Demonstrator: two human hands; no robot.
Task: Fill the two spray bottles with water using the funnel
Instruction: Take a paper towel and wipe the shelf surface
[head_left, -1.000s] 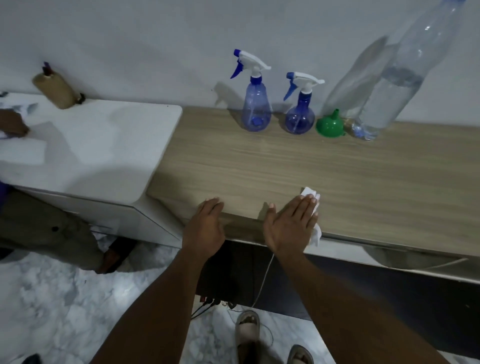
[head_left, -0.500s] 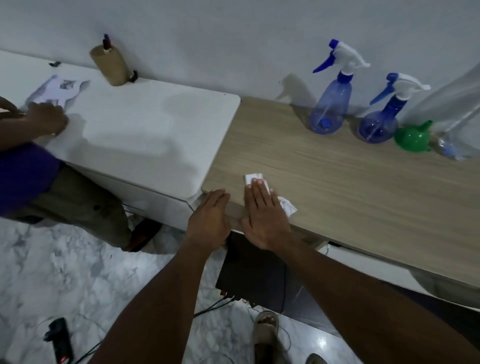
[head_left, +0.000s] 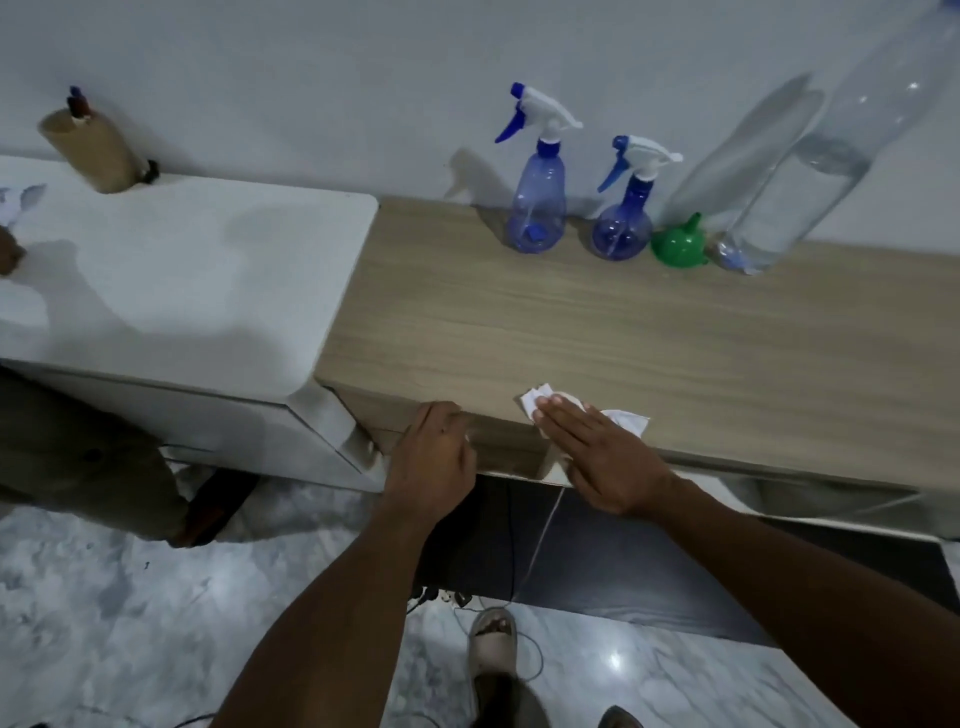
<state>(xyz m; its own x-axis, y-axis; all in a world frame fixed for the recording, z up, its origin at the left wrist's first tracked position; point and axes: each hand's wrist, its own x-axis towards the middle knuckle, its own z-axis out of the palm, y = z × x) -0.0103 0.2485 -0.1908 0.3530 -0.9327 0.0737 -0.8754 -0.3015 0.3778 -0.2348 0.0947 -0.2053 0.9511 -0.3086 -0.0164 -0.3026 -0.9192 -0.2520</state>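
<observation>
Two blue spray bottles with white trigger heads stand against the wall on the wooden counter (head_left: 649, 332): a taller spray bottle (head_left: 537, 208) and, to its right, a rounder spray bottle (head_left: 622, 228). A green funnel (head_left: 679, 244) lies beside them, next to a tall clear water bottle (head_left: 800, 176) partly filled with water. My right hand (head_left: 597, 452) lies flat on a white tissue (head_left: 540, 402) at the counter's front edge. My left hand (head_left: 434, 457) rests curled over that edge, holding nothing.
A white cabinet (head_left: 182, 291) adjoins the counter on the left, with a cardboard tube (head_left: 85, 150) of pens at the wall. Another person's hand (head_left: 8, 254) and trousers (head_left: 78, 452) show at far left. Cables and my sandalled foot (head_left: 491, 644) lie on the marble floor.
My right hand has slid the tissue along the counter's front edge, left and then back right. My left hand stays at the edge. The view swung left and back.
</observation>
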